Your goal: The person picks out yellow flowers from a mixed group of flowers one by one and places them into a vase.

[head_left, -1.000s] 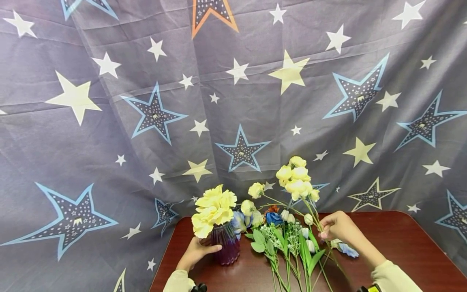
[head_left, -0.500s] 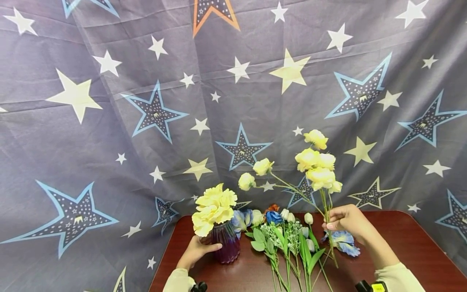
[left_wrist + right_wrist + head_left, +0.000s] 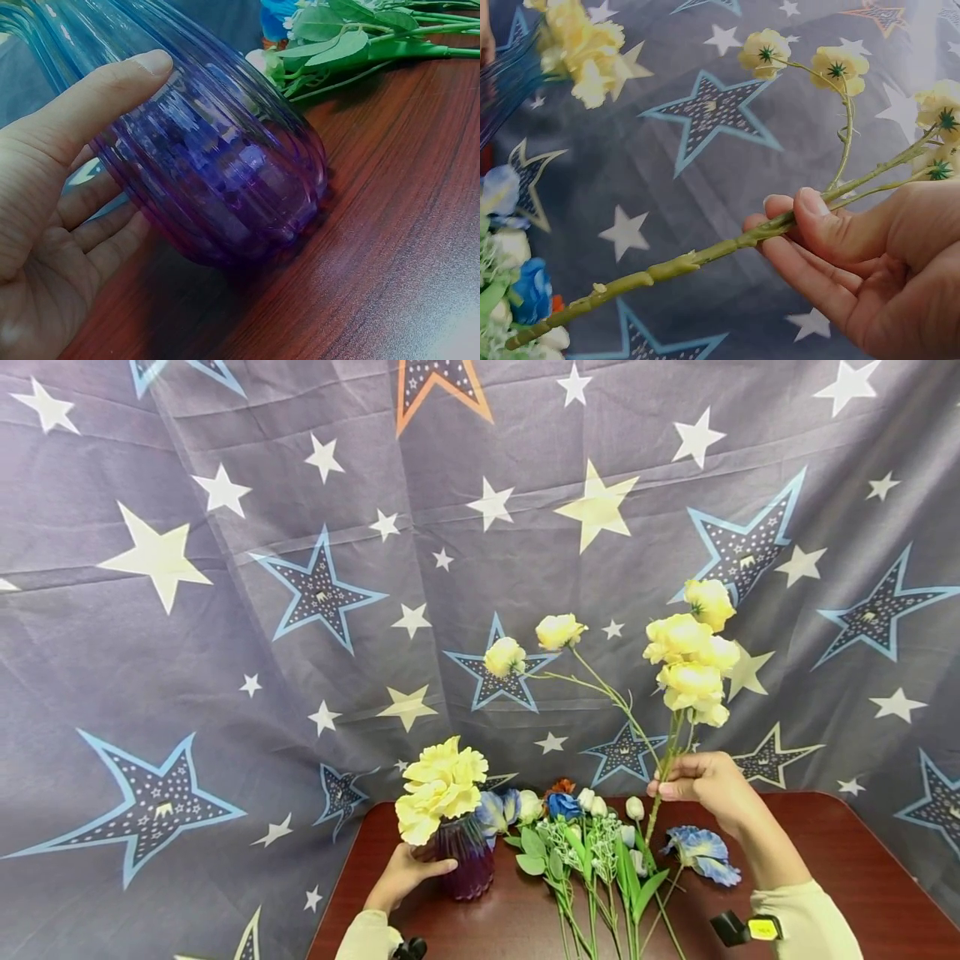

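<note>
My left hand holds a ribbed glass vase, clear blue above and purple toward its base, with the thumb on the near side and fingers behind. Yellow ruffled flowers stand in the vase mouth. My right hand pinches the green stem of a branching spray between thumb and fingers. Several yellow blooms top that spray, two of them on a side branch leaning left. The stem's lower end hangs free in the right wrist view, over the other flowers.
On the reddish-brown table lie several artificial stems, with a blue rose, white tulips and green leaves. A blue flower lies to their right. Behind hangs a grey star-patterned cloth.
My right hand has raised the yellow spray up off the other flowers, and its blooms now stand higher and mostly farther right. The left hand and vase stay in place.
</note>
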A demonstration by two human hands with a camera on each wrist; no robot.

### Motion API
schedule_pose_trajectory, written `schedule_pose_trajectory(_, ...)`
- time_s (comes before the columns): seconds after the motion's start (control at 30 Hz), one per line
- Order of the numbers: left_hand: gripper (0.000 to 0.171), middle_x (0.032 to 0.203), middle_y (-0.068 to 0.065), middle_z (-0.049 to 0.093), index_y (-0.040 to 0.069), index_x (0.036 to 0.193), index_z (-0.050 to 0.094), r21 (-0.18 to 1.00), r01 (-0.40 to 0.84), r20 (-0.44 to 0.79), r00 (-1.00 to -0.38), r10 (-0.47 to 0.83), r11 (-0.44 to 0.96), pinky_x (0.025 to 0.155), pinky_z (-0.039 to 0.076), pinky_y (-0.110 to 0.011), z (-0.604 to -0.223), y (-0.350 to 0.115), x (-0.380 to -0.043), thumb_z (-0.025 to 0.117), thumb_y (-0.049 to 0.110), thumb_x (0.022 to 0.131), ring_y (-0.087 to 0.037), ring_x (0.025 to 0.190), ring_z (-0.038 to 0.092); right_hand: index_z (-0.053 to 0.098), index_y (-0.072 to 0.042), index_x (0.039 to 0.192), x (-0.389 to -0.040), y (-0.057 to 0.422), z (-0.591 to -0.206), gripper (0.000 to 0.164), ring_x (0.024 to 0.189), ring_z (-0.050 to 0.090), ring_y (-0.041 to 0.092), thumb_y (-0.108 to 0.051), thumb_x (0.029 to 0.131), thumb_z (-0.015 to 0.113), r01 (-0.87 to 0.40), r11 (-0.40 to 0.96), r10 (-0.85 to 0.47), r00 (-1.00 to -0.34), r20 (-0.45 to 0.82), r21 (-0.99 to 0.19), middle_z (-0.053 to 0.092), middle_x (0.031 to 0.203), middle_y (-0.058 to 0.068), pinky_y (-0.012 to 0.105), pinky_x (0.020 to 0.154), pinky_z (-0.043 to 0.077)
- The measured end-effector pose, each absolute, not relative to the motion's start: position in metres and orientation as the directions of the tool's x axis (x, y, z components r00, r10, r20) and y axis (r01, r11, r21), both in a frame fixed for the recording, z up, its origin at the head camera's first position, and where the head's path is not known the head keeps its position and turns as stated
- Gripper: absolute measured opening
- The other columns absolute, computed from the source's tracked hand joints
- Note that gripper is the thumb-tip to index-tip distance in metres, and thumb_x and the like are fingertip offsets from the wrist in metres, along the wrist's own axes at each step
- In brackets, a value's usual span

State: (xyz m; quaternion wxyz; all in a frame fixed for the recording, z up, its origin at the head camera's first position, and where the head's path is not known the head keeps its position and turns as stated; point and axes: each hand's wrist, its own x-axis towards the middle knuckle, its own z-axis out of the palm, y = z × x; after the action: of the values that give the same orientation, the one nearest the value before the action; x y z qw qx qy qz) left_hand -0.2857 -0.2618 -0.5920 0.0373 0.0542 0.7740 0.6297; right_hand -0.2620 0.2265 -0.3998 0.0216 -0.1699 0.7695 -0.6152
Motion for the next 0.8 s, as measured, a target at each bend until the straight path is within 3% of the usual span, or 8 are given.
schedule_pose_trajectory(0.37,0.078,0.135,-0.019,0.051,0.007,0.137,0.046,0.979,0.019,-0.003,-0.994,0.106,0.203,0.103,0.041,-0.048,-0.590,-0.262,-0.287,0.083,0.022,0.071,-0.036,0.127,0.045,0.062,0.017,0.098,-0.273,0.208,-0.367,0.027,0.084,0.071,0.018,-0.005,0.084,0.068,-0.287,0.145,-0.312,-0.921,0.231,-0.947,0.073,0.086,0.005,0.028,0.074,0.057)
schedule_pose_trajectory(0.7,0.078,0.136,-0.022,0.048,0.002,0.138,0.044,0.982,0.019,-0.008,-0.991,0.136,0.190,0.104,0.039,-0.051,-0.575,-0.257,-0.277,0.082,0.019,0.072,-0.039,0.128,0.042,0.064,0.011,0.099,-0.277,0.164,-0.357,0.026,0.083,0.071,0.020,-0.005,0.080,0.072,-0.272,0.029,-0.256,-0.932,0.256,-0.962,0.073,0.085,0.005,0.033,0.078,0.057)
schedule_pose_trajectory(0.8,0.077,0.136,-0.022,0.048,0.002,0.137,0.045,0.983,0.016,-0.009,-0.991,0.136,0.181,0.104,0.038,-0.051,-0.573,-0.255,-0.275,0.082,0.018,0.072,-0.039,0.128,0.042,0.062,0.014,0.100,-0.277,0.149,-0.356,0.028,0.083,0.071,0.021,-0.002,0.080,0.072,-0.274,-0.023,-0.248,-0.930,0.271,-0.961,0.073,0.085,0.006,0.035,0.078,0.057)
